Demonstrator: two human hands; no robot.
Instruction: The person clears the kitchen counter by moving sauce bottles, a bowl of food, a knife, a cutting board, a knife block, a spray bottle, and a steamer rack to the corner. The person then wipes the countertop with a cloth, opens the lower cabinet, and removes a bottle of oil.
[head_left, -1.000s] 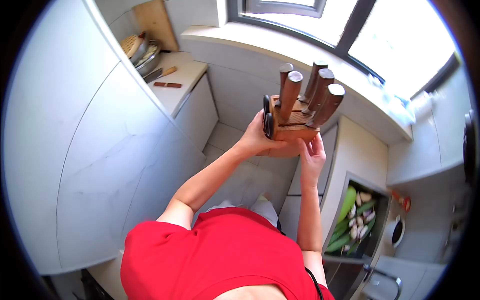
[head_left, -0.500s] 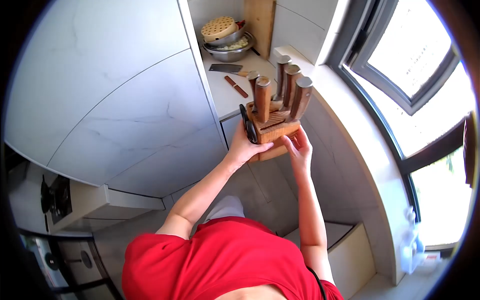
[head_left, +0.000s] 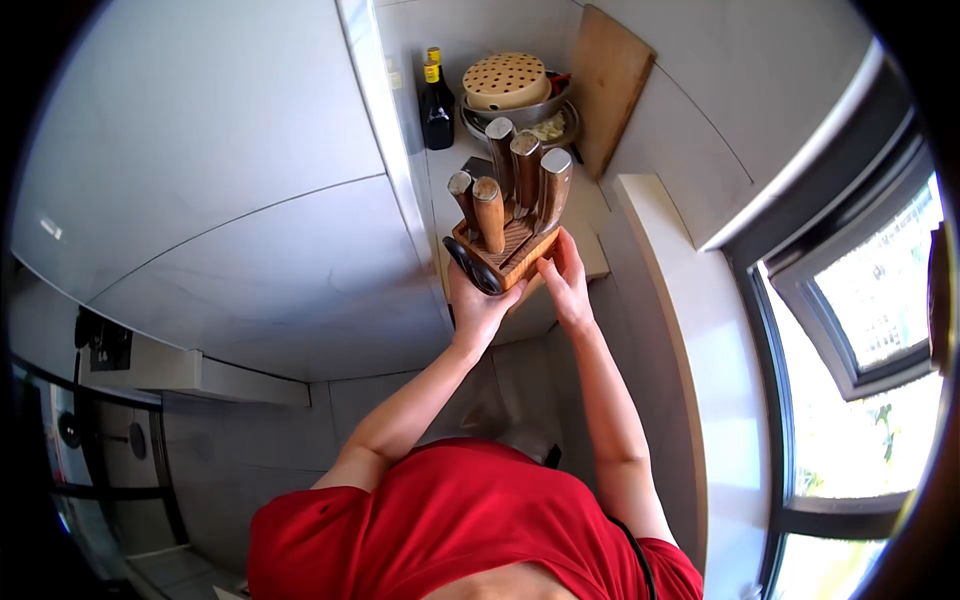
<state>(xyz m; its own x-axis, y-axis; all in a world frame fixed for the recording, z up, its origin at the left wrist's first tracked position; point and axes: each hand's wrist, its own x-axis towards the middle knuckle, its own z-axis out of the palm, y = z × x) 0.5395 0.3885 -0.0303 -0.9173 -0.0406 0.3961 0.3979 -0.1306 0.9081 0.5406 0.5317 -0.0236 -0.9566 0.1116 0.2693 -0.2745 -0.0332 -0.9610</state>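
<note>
left hand: my left hand (head_left: 477, 312) is curled around the lower left side of the block, thumb laid toward its near edge; the undersides of the fingers are hidden from me.
right hand: my right hand (head_left: 568, 287) pinches the right side, thumb on the near face and fingers bent along the edge.
knife block: i hold the wooden knife block (head_left: 518, 250) between both hands, just above the middle of the frame, its slotted top facing me.
knife handles: five brown knife handles (head_left: 488, 213) with metal ends rise from the slots, leaning slightly different ways.
scissors: black scissor handles (head_left: 472, 266) sit against the block's left side, just above my left hand.
counter: behind the block, a pale counter (head_left: 588, 215) shows at upper centre, partly covered by the knives.
bowls: metal bowls (head_left: 572, 125) are stacked on it, with a perforated tan steamer (head_left: 505, 80) on top.
bottles: dark bottles (head_left: 437, 115) with yellow caps stand left of the bowls.
board: a wooden board (head_left: 612, 90) leans on the wall to their right.
window: a dark-framed window (head_left: 790, 440) fills the right of the frame, beside a pale ledge (head_left: 690, 370).
shirt: my red shirt (head_left: 460, 520) fills the bottom centre.
</note>
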